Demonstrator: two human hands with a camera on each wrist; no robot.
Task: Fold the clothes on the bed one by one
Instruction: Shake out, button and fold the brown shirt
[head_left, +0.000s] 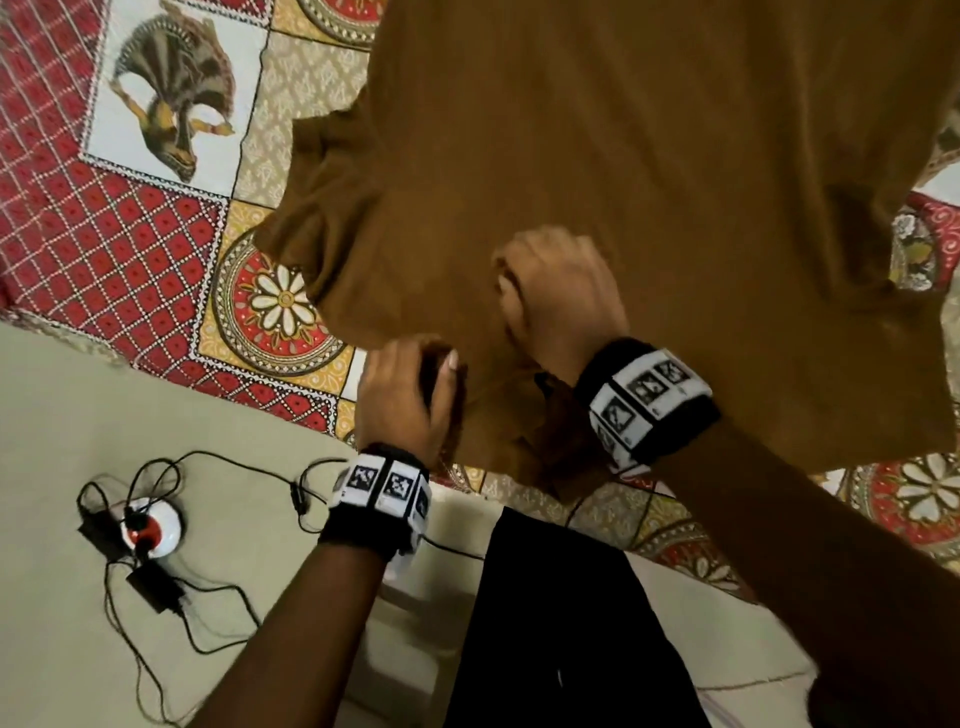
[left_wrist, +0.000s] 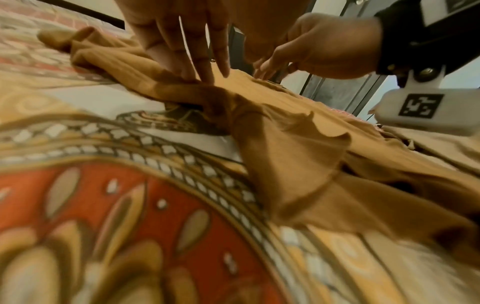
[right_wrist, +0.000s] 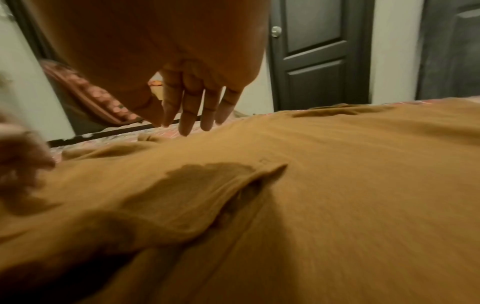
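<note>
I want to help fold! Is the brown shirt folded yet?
Not yet. The brown shirt lies spread across the bedsheet, sleeve rumpled.

Dim, warm indoor light; soft shadows under cloth folds. Motion blur in both wrist views, worst at edges. Wide-angle bending throughout.
</note>
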